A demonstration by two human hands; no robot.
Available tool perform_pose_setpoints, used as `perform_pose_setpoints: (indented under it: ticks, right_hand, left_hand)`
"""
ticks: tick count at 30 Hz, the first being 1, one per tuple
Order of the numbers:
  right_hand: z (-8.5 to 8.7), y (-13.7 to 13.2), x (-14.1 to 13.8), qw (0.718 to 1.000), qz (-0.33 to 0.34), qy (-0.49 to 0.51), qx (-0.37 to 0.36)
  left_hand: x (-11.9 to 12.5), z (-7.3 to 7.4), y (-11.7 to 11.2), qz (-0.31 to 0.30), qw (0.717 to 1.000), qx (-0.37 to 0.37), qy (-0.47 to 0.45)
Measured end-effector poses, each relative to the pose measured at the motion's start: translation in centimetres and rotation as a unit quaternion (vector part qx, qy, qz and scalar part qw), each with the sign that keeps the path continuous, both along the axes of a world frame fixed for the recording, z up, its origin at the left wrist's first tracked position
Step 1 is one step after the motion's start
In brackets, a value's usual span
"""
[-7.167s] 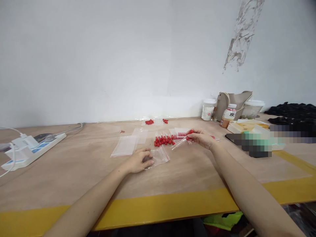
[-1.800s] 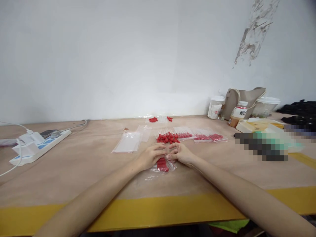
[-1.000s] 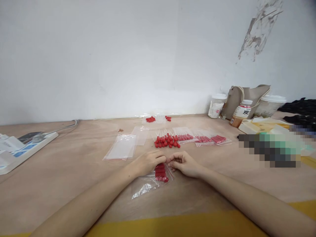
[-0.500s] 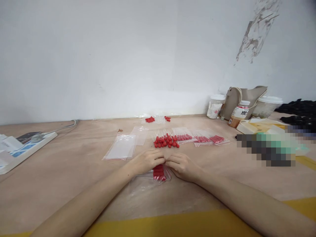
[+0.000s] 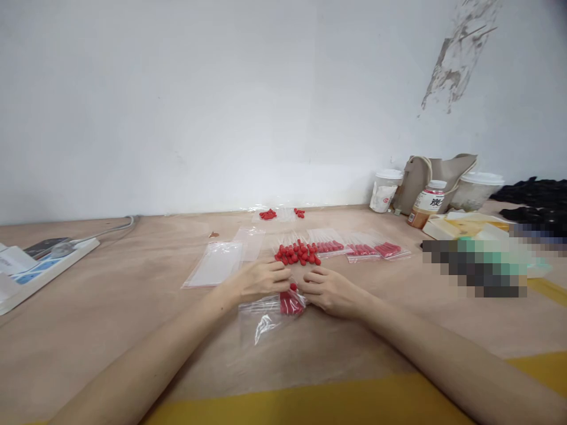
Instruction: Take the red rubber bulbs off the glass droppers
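Bag [image 5: 266,321] with red droppers [image 5: 290,304] lay flat on table [image 5: 133,307], just my side of both hands. Left hand [image 5: 259,278] and right hand [image 5: 330,290] were curled nearly closed, each pinching its far edge, fingertips almost meeting. Long axis ran from hands back toward me, skewed left. Neither hand nearer. Loose pile [image 5: 299,254] sat just beyond.

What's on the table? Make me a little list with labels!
Left hand: pinching the top of the clear bag
Right hand: pinching the same bag's top
In the bag: red-tipped droppers
Behind the hands: loose pile of droppers, filled bags
Left of that: empty bags
Far right: bottle
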State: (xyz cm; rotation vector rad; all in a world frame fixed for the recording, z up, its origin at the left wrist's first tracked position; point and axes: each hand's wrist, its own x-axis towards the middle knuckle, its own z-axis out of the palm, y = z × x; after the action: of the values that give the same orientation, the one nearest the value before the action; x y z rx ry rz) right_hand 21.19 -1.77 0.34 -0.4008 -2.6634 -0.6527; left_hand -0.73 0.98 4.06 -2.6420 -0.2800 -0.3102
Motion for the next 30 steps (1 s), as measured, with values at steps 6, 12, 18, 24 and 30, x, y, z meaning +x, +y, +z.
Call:
perform_pose_setpoints:
  ticks: [6, 12, 18, 24, 30]
  right_hand:
    - [0.6, -0.6, 1.3, 0.981, -0.015, 0.059, -0.186]
    - [0.0, -0.7, 0.1, 0.880, -0.066, 0.242, -0.404]
    - [-1.8, 0.2, -1.4, 0.714, -0.144, 0.372, -0.576]
    - [-1.2, -0.1, -1.4, 0.753, -0.067, 0.296, -0.584]
    - [-0.7, -0.6, -1.2, 0.848, -0.076, 0.282, -0.443]
  left_hand:
    - [-0.1, 0.4, -2.5, 0.060, 0.988, -0.138, -0.047]
    - [-1.7, -2.0, -5.7, 0.134, 0.906, -0.376, -0.143]
    - [-2.4, -3.1, -5.5, 0.175, 0.880, -0.395, -0.199]
    - [-2.0, -2.8, -5.3, 0.168, 0.877, -0.392, -0.221]
    - [-2.0, -3.2, -5.1, 0.183, 0.872, -0.379, -0.250]
